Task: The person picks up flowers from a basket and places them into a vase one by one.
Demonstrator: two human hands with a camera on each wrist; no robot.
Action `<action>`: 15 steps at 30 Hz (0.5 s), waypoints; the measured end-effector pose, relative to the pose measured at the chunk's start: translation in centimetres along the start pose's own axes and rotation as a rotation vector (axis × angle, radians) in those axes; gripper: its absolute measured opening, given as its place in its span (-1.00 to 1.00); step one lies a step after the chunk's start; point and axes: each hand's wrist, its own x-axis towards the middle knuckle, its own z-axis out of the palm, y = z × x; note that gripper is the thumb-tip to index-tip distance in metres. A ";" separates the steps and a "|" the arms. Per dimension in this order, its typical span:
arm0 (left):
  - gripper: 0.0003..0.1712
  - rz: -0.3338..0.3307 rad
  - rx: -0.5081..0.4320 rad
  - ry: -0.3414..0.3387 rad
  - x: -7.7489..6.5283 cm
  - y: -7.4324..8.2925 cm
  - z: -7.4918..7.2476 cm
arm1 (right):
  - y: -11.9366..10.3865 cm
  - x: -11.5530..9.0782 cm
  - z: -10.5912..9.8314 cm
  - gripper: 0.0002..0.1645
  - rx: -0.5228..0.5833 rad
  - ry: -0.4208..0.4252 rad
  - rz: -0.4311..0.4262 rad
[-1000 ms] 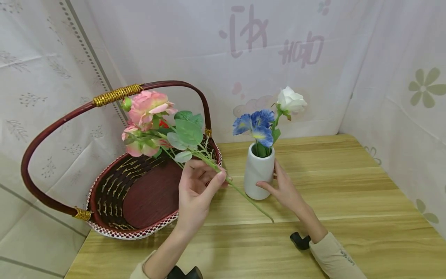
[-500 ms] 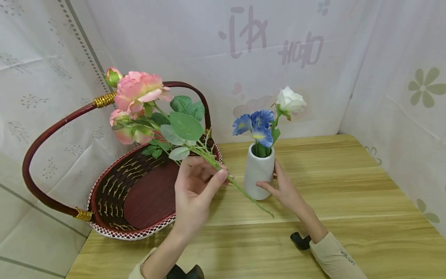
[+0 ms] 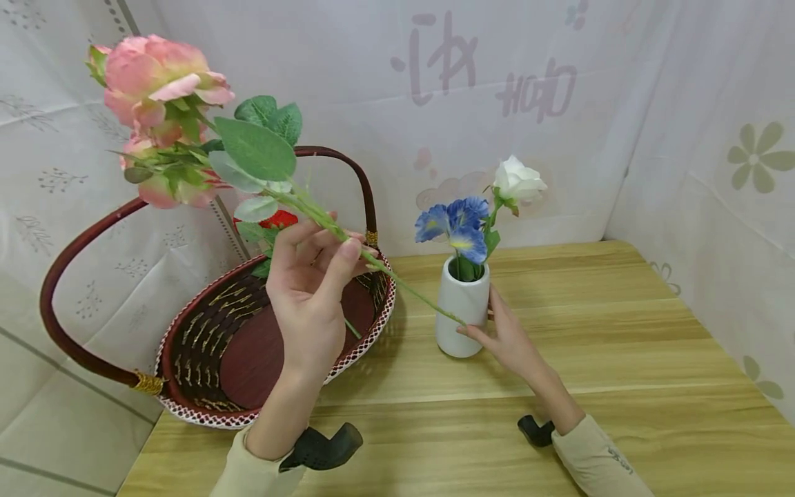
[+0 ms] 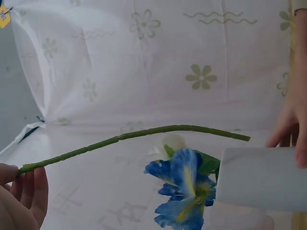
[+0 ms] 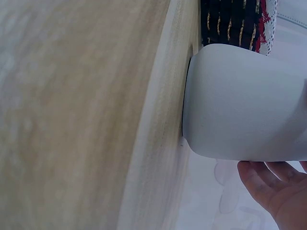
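My left hand (image 3: 307,297) pinches the green stem of a pink artificial peony (image 3: 158,79) between thumb and fingers. The blooms tilt up to the left, and the bare stem (image 4: 120,137) slopes down to the right. In the head view its lower end overlaps the white vase (image 3: 456,307). My right hand (image 3: 518,348) grips that vase low on its right side, thumb in front and fingers behind. The vase stands upright on the table, seen sideways in the right wrist view. A blue iris (image 3: 459,224) and a white rose (image 3: 519,178) stand in it.
On the left sits a dark woven basket (image 3: 251,369) with a tall arched handle (image 3: 68,276). A red flower (image 3: 279,219) with leaves leans inside it, partly hidden by my left hand. The wooden table (image 3: 621,331) meets printed curtains (image 3: 348,83) behind.
My left hand has risen and moved left, lifting the peony up beyond the basket handle. More of the red flower shows in the basket. The right hand and vase have stayed put.
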 end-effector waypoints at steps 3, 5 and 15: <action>-0.67 0.026 -0.009 0.036 0.9 -0.1 0.1 | -0.1 0.0 0.0 0.14 0.004 0.002 0.001; -0.66 0.042 -0.018 0.049 1.4 -0.2 0.2 | -0.1 0.0 0.0 0.14 0.003 0.005 0.000; -0.68 0.105 -0.087 0.093 3.3 -0.4 0.5 | -0.2 -0.1 0.0 0.18 0.007 -0.003 0.031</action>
